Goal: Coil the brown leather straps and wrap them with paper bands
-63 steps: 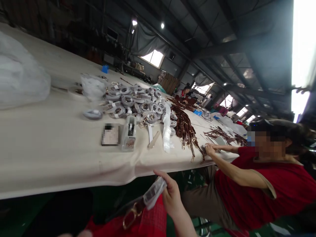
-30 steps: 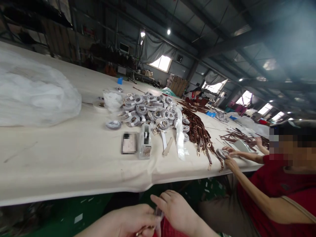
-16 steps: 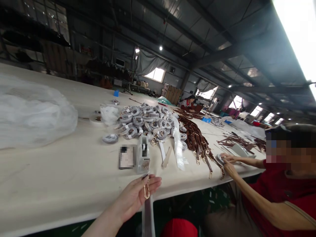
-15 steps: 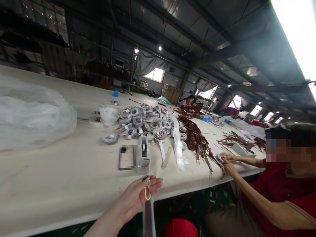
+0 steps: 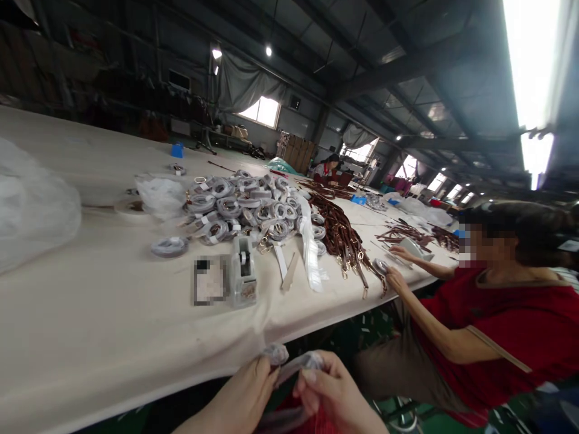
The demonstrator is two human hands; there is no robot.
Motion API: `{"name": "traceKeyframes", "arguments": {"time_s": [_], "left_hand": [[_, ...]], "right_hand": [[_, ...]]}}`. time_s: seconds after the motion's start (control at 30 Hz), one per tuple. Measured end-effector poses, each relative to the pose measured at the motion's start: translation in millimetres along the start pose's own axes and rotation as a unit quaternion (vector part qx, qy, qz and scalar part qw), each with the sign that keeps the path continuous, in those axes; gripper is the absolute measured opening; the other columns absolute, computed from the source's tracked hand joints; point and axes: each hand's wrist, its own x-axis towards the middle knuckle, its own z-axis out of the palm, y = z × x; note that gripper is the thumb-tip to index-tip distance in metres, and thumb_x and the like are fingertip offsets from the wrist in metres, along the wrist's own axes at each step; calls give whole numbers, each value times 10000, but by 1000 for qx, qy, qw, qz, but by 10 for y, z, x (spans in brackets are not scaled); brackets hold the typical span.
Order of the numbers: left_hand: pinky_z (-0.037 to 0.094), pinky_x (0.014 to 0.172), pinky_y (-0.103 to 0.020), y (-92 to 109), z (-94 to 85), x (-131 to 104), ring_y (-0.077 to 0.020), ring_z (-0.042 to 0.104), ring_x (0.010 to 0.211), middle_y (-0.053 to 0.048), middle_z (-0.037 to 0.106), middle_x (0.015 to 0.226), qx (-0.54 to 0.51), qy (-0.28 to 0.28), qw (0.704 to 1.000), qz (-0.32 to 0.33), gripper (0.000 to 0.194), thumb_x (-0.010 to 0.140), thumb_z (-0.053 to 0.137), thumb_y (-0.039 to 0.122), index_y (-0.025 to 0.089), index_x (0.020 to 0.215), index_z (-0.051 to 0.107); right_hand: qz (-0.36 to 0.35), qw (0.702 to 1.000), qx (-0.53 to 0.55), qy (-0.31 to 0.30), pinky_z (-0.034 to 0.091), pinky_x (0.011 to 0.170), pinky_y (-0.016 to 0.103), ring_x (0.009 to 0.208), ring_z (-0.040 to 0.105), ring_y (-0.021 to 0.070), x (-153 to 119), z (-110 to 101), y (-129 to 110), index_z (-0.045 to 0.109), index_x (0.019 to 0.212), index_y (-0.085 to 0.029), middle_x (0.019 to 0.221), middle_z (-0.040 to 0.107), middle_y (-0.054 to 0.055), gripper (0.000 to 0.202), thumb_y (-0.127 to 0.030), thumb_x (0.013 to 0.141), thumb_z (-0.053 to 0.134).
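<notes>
At the table's near edge, my left hand [image 5: 248, 389] is closed on one end of a strap wrapped in clear plastic [image 5: 289, 369]. Just to its right, my right hand [image 5: 328, 389] pinches the same wrapped strap, which bends between the two hands and hangs below them. Beyond my hands stand a tape dispenser [image 5: 244, 274] and a flat, blurred-out item [image 5: 210, 282]. Behind these lies a heap of coiled, plastic-wrapped straps [image 5: 246, 208]. One wrapped coil [image 5: 169, 247] lies apart on the left.
Brown straps with gold clasps [image 5: 339, 232] lie right of the heap. White strips [image 5: 312, 253] hang toward the front of the table [image 5: 113, 325]. A seated person in red [image 5: 506, 319] works at the right. Plastic sheeting [image 5: 34, 205] covers the left.
My right hand has come into view and taken hold of the wrapped strap. My left hand has closed, and the gold clasp no longer shows. The view has shifted to the right.
</notes>
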Motion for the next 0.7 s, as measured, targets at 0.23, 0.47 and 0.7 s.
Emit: {"name": "traceKeyframes", "arguments": {"time_s": [0.23, 0.47, 0.7], "left_hand": [[411, 718, -306, 305, 34, -62, -241, 605, 764, -63, 703, 835, 12, -24, 997, -68, 337, 950, 440, 461, 239, 818, 657], [294, 485, -243, 367, 83, -82, -108, 290, 365, 75, 397, 359, -214, -18, 961, -177, 687, 879, 261, 781, 205, 657, 562], [346, 457, -232, 598, -217, -1, -109, 346, 381, 62, 484, 438, -356, 117, 907, -193, 653, 895, 342, 739, 165, 927, 651]], "right_hand": [[16, 997, -31, 63, 418, 478, 244, 322, 358, 69, 219, -184, 148, 632, 553, -143, 356, 459, -52, 450, -534, 770, 682], [-106, 920, -376, 9, 351, 1114, 426, 1251, 513, 268, 245, -217, 74, 591, 1290, -237, 1337, 583, 92, 615, -117, 691, 666], [-3, 943, -283, -178, 539, 910, 423, 1057, 633, 265, 272, 479, 362, 641, 1173, -216, 1175, 652, 53, 265, -323, 933, 611]]}}
